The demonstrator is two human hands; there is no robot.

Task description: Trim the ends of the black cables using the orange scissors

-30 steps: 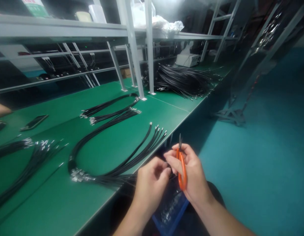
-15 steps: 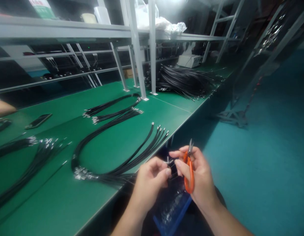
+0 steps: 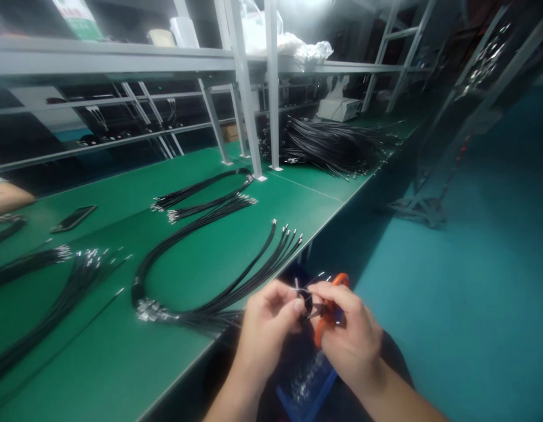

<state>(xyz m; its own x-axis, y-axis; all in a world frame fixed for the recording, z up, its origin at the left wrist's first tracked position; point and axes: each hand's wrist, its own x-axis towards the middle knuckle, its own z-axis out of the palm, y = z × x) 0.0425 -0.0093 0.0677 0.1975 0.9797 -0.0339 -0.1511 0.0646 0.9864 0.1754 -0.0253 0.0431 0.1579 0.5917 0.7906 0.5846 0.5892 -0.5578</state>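
Observation:
My left hand is closed in a pinch on the end of a black cable, whose pale tip sticks up above the fingers. In my right hand is a pair of scissors with orange handles. Their blades point left, close to the cable end; fingers partly hide them, so I cannot tell if they touch it. The right thumb and forefinger reach to the cable tip. From the left hand's side, a bundle of black cables with silver ends curves across the green table.
Below my hands sits a blue bin holding small clear bits. More cable bundles lie at left, near a phone and another person's arm. A large cable pile lies behind the shelf posts.
The scissors have turned in my right hand, from blades up to blades pointing left at the cable. My left hand keeps its pinch nearly in place.

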